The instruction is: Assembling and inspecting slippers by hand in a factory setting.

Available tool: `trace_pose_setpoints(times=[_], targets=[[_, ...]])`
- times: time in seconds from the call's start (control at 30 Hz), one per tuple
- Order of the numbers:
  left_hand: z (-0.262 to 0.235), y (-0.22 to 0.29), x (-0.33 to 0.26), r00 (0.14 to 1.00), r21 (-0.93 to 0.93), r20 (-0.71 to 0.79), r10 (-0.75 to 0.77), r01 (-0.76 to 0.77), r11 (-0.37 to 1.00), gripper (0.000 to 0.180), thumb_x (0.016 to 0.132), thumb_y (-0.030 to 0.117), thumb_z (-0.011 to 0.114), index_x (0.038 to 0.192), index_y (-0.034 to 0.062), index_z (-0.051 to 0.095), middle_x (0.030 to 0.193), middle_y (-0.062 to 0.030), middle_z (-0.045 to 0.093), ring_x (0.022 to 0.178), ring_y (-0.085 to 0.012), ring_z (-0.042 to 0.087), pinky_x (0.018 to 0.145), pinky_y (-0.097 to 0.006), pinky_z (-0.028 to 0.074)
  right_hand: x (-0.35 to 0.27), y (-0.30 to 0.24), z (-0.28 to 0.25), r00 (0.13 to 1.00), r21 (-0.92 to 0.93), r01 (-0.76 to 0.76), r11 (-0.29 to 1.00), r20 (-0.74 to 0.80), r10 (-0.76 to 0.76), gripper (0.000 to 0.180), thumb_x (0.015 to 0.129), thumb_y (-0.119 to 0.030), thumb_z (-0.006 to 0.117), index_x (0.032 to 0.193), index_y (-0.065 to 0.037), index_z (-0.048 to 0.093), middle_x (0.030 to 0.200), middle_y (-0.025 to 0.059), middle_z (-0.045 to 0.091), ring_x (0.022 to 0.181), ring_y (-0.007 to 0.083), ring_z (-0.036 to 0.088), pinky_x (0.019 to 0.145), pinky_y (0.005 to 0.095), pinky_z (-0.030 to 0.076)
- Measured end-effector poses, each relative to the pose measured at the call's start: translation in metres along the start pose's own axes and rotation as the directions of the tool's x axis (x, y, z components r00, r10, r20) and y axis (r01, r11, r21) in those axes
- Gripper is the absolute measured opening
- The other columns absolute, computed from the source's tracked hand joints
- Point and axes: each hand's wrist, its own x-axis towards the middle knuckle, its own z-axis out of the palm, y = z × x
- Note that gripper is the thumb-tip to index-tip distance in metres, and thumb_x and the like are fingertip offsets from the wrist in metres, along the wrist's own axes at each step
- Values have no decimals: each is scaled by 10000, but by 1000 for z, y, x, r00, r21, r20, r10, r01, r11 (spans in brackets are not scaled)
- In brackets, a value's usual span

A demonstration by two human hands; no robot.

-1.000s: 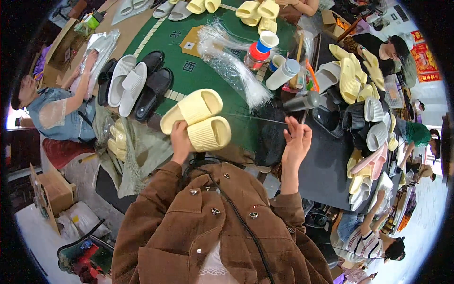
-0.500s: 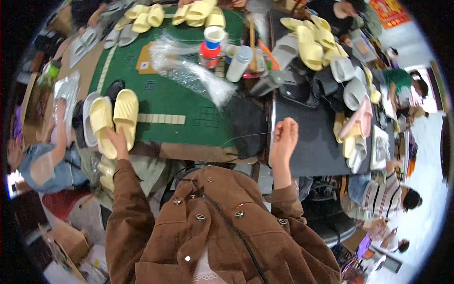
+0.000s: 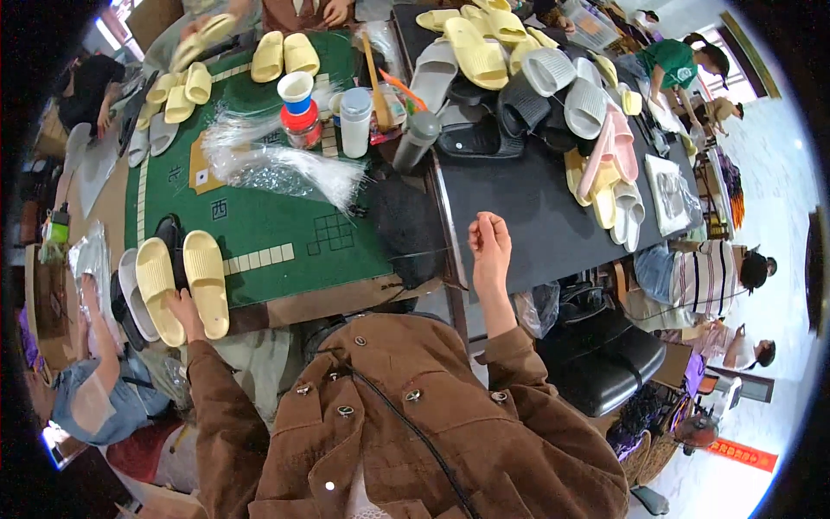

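Note:
My left hand [image 3: 184, 313] is at the heel end of a pair of pale yellow slippers, its fingers closed between the left slipper [image 3: 156, 272] and the right slipper [image 3: 205, 264]. The pair lies toes away at the near left of the green mat [image 3: 277, 281]. Beside and under it show a grey slipper [image 3: 130, 285] and a black slipper [image 3: 169, 232]. Raised at the near edge of the black table, my right hand [image 3: 490, 246] pinches a thin clear strand, barely visible now. A bundle of clear plastic strands [image 3: 285, 164] lies across the mat.
Behind the bundle stand a blue-and-white cup [image 3: 296, 93] on a red jar [image 3: 302, 130], a white bottle [image 3: 354, 123] and a grey tumbler [image 3: 417, 141]. Yellow, grey, black and pink slippers [image 3: 605, 156] pile on the black table [image 3: 545, 208]. A person [image 3: 108, 381] works at left; others sit around.
The view has turned, shifting the tables leftward and down. My left hand stays with the yellow slippers. My right hand remains raised and pinched; a person at the far side now lifts yellow slippers.

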Motion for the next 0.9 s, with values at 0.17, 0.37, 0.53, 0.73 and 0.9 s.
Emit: trace_pose_setpoints(times=[0.17, 0.37, 0.53, 0.73, 0.9], targets=[[18, 38, -46, 965, 252, -206, 161, -106, 962, 491, 793, 94, 501, 1221, -112, 378, 1211, -291, 423, 1133, -365, 405, 987, -396, 291, 12, 3, -37, 997, -86, 4, 996, -81, -11, 147, 903, -189, 515, 963, -60, 550, 734, -18, 533, 556, 22, 355, 486, 162, 273], [42, 84, -120, 977, 93, -136, 162, -151, 984, 451, 817, 52, 467, 1238, -87, 383, 1269, -232, 403, 1189, -340, 376, 1010, -385, 281, 64, 22, -67, 994, -194, -77, 978, -91, 60, 204, 876, -215, 548, 1012, -64, 554, 785, -4, 569, 535, 20, 358, 459, 169, 272], [71, 107, -184, 990, -114, 144, 7, 9, 993, 384, 838, 15, 431, 1221, 28, 461, 1270, -152, 403, 1171, -265, 405, 976, -353, 325, 147, 42, -58, 971, -227, -232, 946, -117, 210, 288, 841, -291, 597, 993, -52, 544, 854, 29, 590, 443, 33, 322, 381, 188, 236], [81, 90, -251, 955, -166, 297, 24, 28, 986, 305, 866, 39, 427, 1156, 26, 518, 1262, -129, 399, 1155, -251, 416, 961, -343, 358, 220, 61, -31, 904, -95, -406, 909, -186, 385, 414, 748, -405, 691, 915, -62, 530, 703, 36, 544, 376, 59, 272, 337, 195, 206], [71, 76, -263, 937, -202, 335, -95, 170, 965, 241, 901, 79, 436, 1105, 3, 538, 1205, -120, 437, 1083, -222, 482, 909, -317, 413, 239, 57, -40, 854, 140, -437, 888, -244, 459, 299, 775, -315, 632, 717, -128, 407, 500, -20, 253, 356, 86, 201, 336, 227, 166]])
